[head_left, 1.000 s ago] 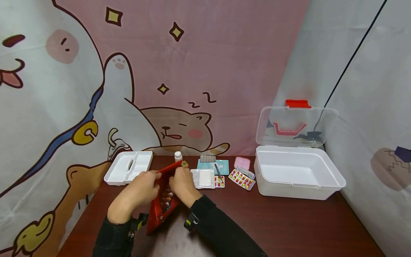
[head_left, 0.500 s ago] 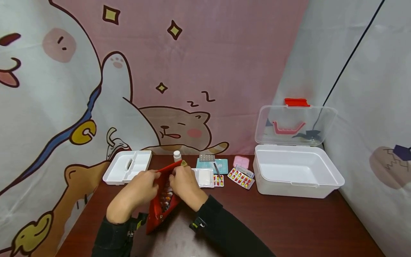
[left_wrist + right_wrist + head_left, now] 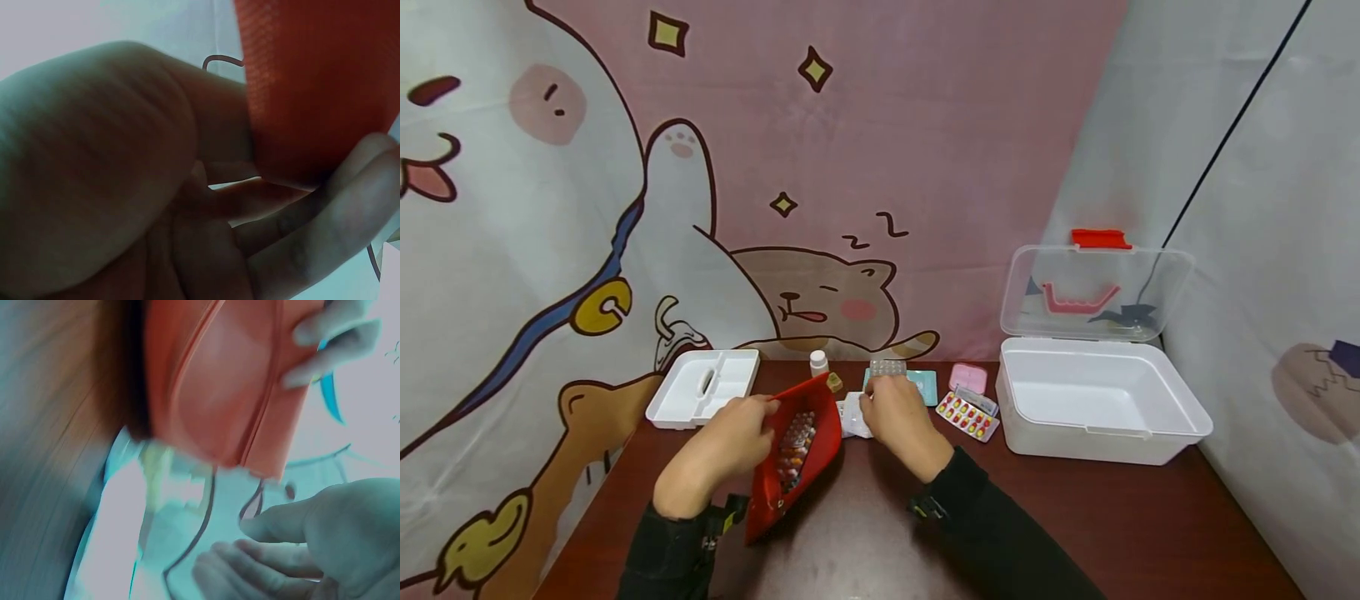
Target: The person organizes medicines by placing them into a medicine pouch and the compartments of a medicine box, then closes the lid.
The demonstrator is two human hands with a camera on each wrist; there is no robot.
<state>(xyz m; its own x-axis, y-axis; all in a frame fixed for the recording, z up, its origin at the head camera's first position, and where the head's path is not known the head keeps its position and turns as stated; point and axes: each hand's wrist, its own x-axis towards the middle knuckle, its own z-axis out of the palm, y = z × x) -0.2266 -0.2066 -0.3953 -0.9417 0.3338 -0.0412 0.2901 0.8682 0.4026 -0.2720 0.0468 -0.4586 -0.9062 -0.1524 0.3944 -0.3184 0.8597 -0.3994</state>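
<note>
My left hand (image 3: 733, 446) grips the upper left edge of a red pouch (image 3: 820, 425), which stands tilted and gapes open toward the head camera. Inside it, silvery and coloured blister packs (image 3: 796, 450) show. In the left wrist view, fingers and thumb close around the red material (image 3: 325, 94). My right hand (image 3: 904, 423) is out of the pouch, over a white flat packet (image 3: 854, 415) and partly hiding it. The right wrist view shows that hand (image 3: 294, 550) with loosely bent fingers and nothing visible between them; the red pouch (image 3: 219, 381) is nearby.
A white divided tray (image 3: 703, 390) lies at the left. Behind the pouch stand a white-capped bottle (image 3: 818, 363) and a small yellowish item (image 3: 834, 382). Further right are a teal packet (image 3: 925, 385), pink case (image 3: 967, 377), capsule blister (image 3: 967, 417) and open white box (image 3: 1097, 417).
My right hand has come out of the pouch and moved right to the white packet, which looks shifted or tilted. The left hand keeps its grip, and the pouch mouth is now uncovered.
</note>
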